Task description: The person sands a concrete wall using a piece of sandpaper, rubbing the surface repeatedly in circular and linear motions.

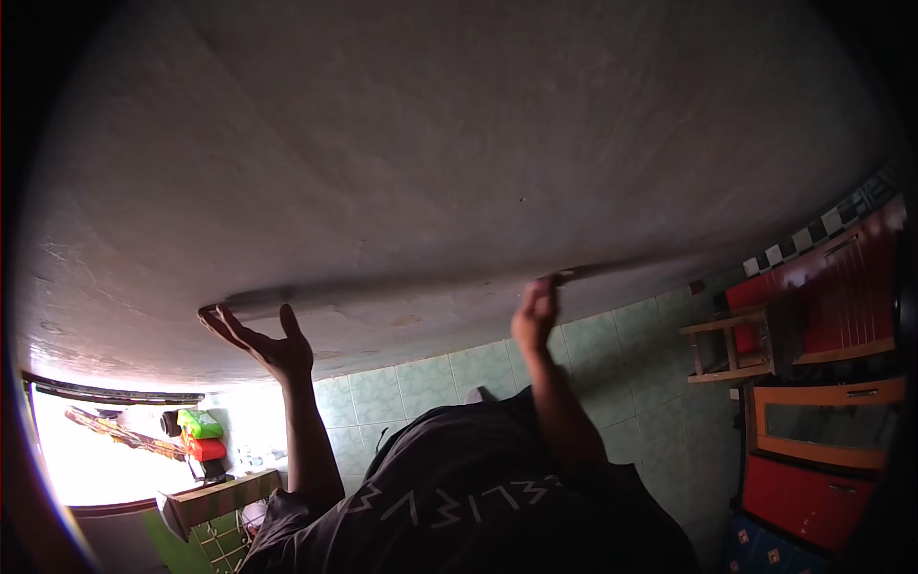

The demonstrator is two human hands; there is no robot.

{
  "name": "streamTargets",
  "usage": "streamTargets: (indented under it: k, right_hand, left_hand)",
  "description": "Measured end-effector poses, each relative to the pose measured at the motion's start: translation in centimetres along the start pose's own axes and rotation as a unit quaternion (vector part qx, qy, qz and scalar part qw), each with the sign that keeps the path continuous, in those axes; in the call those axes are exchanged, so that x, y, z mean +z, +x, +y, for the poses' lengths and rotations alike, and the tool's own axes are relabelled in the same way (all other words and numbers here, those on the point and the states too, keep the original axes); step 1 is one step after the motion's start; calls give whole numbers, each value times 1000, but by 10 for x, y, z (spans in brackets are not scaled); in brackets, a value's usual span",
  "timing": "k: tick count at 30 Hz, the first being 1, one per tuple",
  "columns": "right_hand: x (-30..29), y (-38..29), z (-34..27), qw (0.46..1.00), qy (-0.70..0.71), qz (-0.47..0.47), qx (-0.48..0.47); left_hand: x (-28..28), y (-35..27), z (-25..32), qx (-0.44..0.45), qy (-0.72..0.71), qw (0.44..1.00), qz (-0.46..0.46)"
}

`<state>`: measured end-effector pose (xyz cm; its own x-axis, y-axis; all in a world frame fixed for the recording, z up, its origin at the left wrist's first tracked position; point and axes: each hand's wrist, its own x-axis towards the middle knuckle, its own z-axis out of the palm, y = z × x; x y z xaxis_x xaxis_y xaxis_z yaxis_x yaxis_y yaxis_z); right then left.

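Observation:
A grey plastered wall (459, 179) fills the upper part of the view, with a few flaked, discoloured patches low on it. My left hand (276, 348) has its fingers apart and holds nothing. Its fingertips rest at or very near the wall, and a dark shadow lies beside them. Farther right, my right hand (535, 316) is closed and blurred against the same wall. A small thin object (565, 273) with a pale edge shows at its fingers; what kind of object it is I cannot tell.
Green marbled tiles (423, 387) lie below the wall. To the right stand a wooden stool (731, 344) and red cabinets with orange wooden trim (828, 394). A bright opening (107, 459) is at the left, with green and orange items (202, 434) and a wooden-edged rack (222, 502) near it.

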<state>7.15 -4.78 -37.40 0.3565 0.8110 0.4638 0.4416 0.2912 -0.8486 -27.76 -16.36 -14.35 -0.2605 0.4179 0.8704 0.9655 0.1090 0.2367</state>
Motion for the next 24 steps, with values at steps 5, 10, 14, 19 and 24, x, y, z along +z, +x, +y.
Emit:
streamTargets:
  k: [5, 10, 14, 19, 24]
  right_hand:
    - [8, -9, 4, 979, 122, -50, 156]
    - [5, 38, 10, 978, 4, 201, 52]
    - [48, -57, -49, 990, -63, -71, -108]
    - [19, -7, -21, 990, 54, 57, 114]
    - [23, 2, -43, 994, 57, 81, 53]
  left_hand:
    - [5, 2, -17, 37, 4, 999, 27]
    - [40, -5, -23, 17, -14, 993, 113]
    - [54, -8, -26, 33, 3, 990, 138]
    - [50, -13, -39, 35, 17, 991, 127]
    - [58, -12, -30, 20, -21, 990, 137]
